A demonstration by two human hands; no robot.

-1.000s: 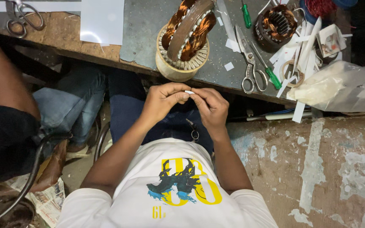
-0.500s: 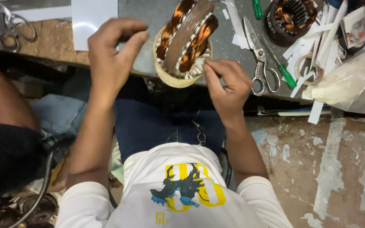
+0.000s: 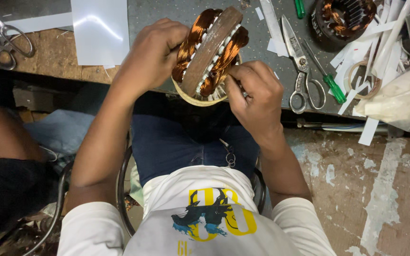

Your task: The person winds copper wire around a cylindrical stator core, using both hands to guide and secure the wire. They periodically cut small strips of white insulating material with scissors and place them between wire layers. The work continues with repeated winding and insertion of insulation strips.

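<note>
At the cluttered workbench (image 3: 176,28), my left hand (image 3: 150,54) grips the wound stator (image 3: 209,52) while my right hand (image 3: 255,97), fingers curled, pinches at its copper coils, with winding in place and finishing judged unfinished.

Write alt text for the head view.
Both hands grip a copper-wound motor stator at a workbench edge, left hand on its left side, right hand on its right. Scissors and a green screwdriver lie to the right.

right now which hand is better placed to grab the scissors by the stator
The right hand. It sits on the stator's right side, next to the scissors, with bare bench between. The left hand grips the stator's far side and would have to cross over it.
</note>
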